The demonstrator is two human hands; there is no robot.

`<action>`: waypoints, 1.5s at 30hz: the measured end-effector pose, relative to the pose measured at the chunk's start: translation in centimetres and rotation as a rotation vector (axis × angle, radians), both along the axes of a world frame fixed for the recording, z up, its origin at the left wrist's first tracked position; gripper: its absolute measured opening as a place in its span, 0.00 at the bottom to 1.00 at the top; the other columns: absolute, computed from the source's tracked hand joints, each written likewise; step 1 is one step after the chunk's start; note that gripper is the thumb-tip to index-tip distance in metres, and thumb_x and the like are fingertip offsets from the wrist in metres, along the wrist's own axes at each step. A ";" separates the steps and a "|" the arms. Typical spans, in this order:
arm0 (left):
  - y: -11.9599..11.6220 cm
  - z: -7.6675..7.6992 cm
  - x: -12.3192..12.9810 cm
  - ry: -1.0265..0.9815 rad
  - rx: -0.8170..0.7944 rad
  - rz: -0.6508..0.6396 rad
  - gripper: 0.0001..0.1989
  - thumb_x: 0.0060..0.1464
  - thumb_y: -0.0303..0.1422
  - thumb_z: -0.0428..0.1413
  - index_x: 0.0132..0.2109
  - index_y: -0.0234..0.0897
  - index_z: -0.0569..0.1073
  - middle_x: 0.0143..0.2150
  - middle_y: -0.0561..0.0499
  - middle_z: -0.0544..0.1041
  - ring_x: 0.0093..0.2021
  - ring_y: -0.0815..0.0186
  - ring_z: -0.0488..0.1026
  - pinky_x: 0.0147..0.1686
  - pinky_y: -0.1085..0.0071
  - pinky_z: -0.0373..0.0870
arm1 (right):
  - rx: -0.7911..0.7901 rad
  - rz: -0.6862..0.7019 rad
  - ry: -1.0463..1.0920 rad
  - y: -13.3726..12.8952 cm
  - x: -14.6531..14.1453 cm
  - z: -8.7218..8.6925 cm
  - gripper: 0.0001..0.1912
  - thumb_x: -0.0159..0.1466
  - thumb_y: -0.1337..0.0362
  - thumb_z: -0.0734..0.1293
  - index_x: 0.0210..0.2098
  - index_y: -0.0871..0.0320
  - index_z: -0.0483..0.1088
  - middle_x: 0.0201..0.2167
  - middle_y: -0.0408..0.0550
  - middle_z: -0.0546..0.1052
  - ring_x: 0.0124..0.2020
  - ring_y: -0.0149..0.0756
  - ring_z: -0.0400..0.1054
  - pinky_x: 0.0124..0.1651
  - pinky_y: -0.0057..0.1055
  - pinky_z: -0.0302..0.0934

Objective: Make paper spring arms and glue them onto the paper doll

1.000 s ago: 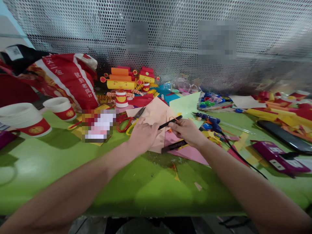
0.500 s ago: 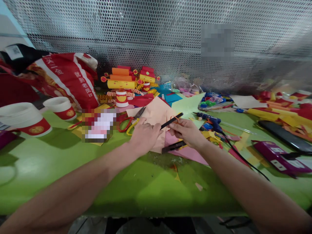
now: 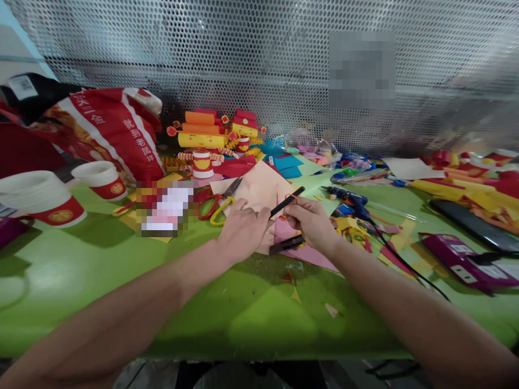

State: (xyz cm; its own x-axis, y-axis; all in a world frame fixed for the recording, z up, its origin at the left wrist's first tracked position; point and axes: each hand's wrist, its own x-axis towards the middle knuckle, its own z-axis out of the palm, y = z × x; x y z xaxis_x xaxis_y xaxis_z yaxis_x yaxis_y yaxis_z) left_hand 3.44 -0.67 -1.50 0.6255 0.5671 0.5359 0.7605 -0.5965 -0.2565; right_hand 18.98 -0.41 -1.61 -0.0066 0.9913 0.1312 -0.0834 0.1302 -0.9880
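Closed around the lower end of a slim black pen [image 3: 287, 202] is my left hand [image 3: 243, 229]. The pen slants up to the right over a sheet of pale peach paper [image 3: 259, 183]. My right hand [image 3: 314, 222] pinches a thin orange paper strip [image 3: 289, 196] that loops round the pen near its upper part. How far the strip winds is too small to tell. Below the right hand lies a black tool, perhaps a stapler or cutter [image 3: 286, 245], on pink paper [image 3: 316, 259]. Scissors with red and yellow handles [image 3: 221, 208] rest beside my left hand.
Paper cups [image 3: 101, 181] and a red bag [image 3: 117, 129] stand left. Paper figures [image 3: 203, 141] are behind the phone [image 3: 168, 208]. To the right lie a blue glue gun [image 3: 351, 201] with its cord, paper scraps [image 3: 357, 232], a purple power strip [image 3: 466, 262] and a black case [image 3: 474, 221].
Both hands have stayed almost in place over the paper. My right hand has moved slightly, turning around the pen, and the orange loop sits a little differently.
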 end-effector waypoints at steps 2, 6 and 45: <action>-0.1 0.0 0.0 0.022 0.001 0.010 0.08 0.56 0.33 0.51 0.35 0.31 0.70 0.18 0.50 0.74 0.21 0.63 0.72 0.43 0.64 0.61 | 0.007 -0.019 0.004 0.0 -0.1 -0.1 0.07 0.44 0.65 0.64 0.13 0.58 0.62 0.07 0.36 0.59 0.11 0.21 0.47 0.16 0.24 0.39; -0.3 -0.2 0.0 0.029 0.000 0.013 0.09 0.56 0.33 0.50 0.35 0.31 0.70 0.18 0.49 0.74 0.21 0.63 0.72 0.44 0.64 0.62 | 0.027 -0.043 0.009 0.0 -0.1 -0.1 0.08 0.44 0.66 0.64 0.12 0.58 0.62 0.07 0.36 0.60 0.11 0.21 0.48 0.16 0.24 0.41; -0.1 -0.5 0.4 -0.032 -0.134 0.026 0.11 0.57 0.33 0.49 0.33 0.29 0.71 0.17 0.49 0.74 0.20 0.62 0.73 0.44 0.62 0.63 | -0.029 0.121 -0.139 0.1 0.0 -0.3 0.15 0.51 0.52 0.63 0.21 0.56 0.58 0.11 0.33 0.56 0.13 0.21 0.46 0.16 0.24 0.38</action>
State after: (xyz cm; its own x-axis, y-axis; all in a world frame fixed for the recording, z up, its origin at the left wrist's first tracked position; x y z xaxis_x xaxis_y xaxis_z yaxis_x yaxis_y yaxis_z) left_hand 3.82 -0.75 -1.97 0.5931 0.6509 0.4739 0.7830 -0.6034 -0.1510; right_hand 19.01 -0.35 -1.89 -0.1422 0.9855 0.0925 0.0409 0.0992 -0.9942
